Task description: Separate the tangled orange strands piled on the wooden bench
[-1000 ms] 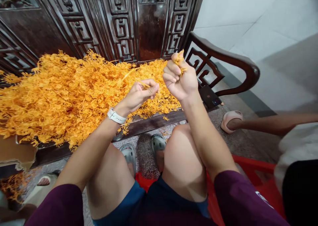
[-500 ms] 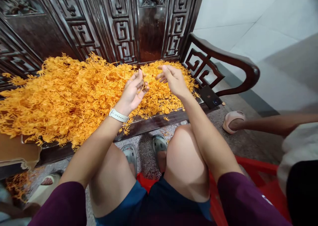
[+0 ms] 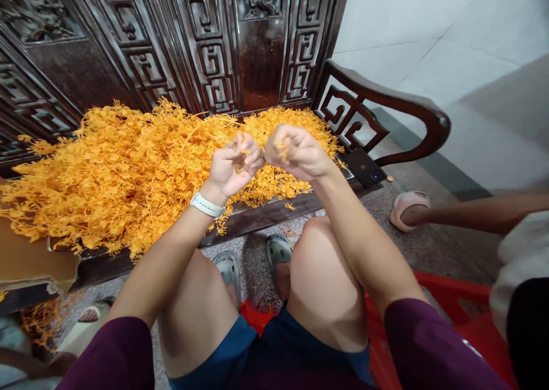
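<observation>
Over the heap of orange branching plastic-looking sprigs [image 3: 128, 172], my two hands are close together, knuckles almost touching. My left hand [image 3: 227, 170], with a pale watch strap at the wrist, is curled closed around an orange sprig [image 3: 241, 164]; a loop of it shows across the palm. My right hand [image 3: 302, 155] is bent into a fist, slightly blurred, with a small orange piece [image 3: 282, 148] showing between the fingers. Whether both hands grip the same sprig I cannot tell.
The heap lies on a dark carved wooden bench [image 3: 261, 210] with a curved armrest [image 3: 412, 107]. A black phone [image 3: 364, 167] lies at the seat's right end. Torn cardboard [image 3: 38, 264] is at the left. Other people's legs and a pink shoe [image 3: 409, 210] are nearby.
My right hand has moved left and down to my left hand, its fingers going from loosely spread to closed on an orange piece. My left fingers have curled tighter.
</observation>
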Action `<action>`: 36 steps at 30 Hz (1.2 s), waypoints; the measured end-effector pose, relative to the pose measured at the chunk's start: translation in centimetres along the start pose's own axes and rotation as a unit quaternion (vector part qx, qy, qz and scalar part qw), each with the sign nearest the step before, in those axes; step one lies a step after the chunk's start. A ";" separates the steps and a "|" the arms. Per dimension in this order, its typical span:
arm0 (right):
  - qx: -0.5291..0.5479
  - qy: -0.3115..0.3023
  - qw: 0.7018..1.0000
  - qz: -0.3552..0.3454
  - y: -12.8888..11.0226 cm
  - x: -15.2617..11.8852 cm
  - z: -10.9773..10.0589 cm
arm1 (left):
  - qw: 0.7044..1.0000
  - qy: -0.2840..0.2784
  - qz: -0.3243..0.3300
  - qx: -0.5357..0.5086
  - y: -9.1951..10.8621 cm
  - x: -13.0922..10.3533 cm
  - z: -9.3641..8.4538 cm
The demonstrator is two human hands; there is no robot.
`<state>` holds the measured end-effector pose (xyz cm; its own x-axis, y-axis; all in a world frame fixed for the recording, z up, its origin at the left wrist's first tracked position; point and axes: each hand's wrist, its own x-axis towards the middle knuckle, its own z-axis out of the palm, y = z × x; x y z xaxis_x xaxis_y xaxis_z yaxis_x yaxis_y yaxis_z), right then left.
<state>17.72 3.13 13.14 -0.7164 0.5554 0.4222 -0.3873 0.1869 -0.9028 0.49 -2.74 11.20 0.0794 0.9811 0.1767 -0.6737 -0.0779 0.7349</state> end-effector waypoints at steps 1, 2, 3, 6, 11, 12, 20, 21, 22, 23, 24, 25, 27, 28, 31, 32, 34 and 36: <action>0.018 0.033 0.999 0.000 -0.5 -0.2 0.2 | 1.000 0.011 0.005 0.009 0.3 0.1 -0.1; 0.035 0.073 0.997 -0.004 -1.1 -0.3 0.3 | 0.999 0.024 0.008 0.021 0.5 0.2 -0.3; 0.051 0.117 0.992 -0.009 -1.5 -0.2 0.4 | 0.999 0.035 0.009 0.034 0.8 0.3 -0.4; 0.098 0.251 0.963 -0.007 -2.0 0.4 -0.2 | 0.996 0.053 0.002 0.073 1.4 0.5 -1.0; 0.163 0.427 0.878 0.143 0.7 1.3 -3.2 | 0.992 0.050 -0.007 0.113 1.8 0.1 -1.5; 0.175 0.438 0.867 0.162 1.3 1.3 -3.5 | 0.992 0.046 -0.012 0.115 1.9 0.0 -1.6; 0.006 0.185 0.976 0.119 0.9 0.7 -1.0 | 0.991 -0.051 -0.079 0.093 1.6 -0.1 -1.4; -0.028 0.130 0.984 0.120 0.6 0.6 -0.4 | 0.988 -0.077 -0.097 0.094 1.4 -0.1 -1.2; -0.061 0.086 0.987 0.118 0.3 0.5 0.1 | 0.983 -0.106 -0.115 0.094 1.2 -0.2 -1.0; -0.090 0.047 0.988 0.112 -0.1 0.3 0.5 | 0.978 -0.126 -0.129 0.101 1.1 -0.4 -0.9; -0.113 0.049 0.988 0.090 -0.7 -0.1 0.8 | 0.975 -0.133 -0.142 0.112 0.9 -0.6 -0.8; -0.131 0.075 0.986 0.071 -1.3 -0.7 1.0 | 0.971 -0.148 -0.146 0.116 0.7 -0.9 -0.8; -0.130 0.143 0.980 0.041 -3.1 -2.9 1.0 | 0.969 -0.169 -0.147 0.104 0.4 -1.4 -1.0; -0.115 0.179 0.977 0.028 -4.1 -4.6 0.8 | 0.964 -0.189 -0.161 0.093 0.3 -1.7 -1.1; -0.048 0.311 0.948 -0.035 -6.8 -12.1 -0.5 | 0.944 -0.243 -0.202 0.095 0.0 -2.2 -1.1; -0.034 0.379 0.922 -0.064 -7.1 -15.2 -1.2 | 0.938 -0.255 -0.211 0.105 0.0 -2.3 -1.1; -0.025 0.520 0.848 -0.099 -6.1 -21.6 -2.3 | 0.931 -0.259 -0.224 0.128 -0.3 -2.1 -1.1; -0.001 0.622 0.783 -0.034 -3.1 -27.2 -2.1 | 0.929 -0.232 -0.237 0.164 -0.6 -1.8 -1.4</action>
<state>39.63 -10.84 4.26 0.4250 0.9028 0.0663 -0.3975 0.2520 -0.8823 -0.30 -4.23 9.57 0.6700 0.7423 -0.0111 -0.2274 0.2194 0.9488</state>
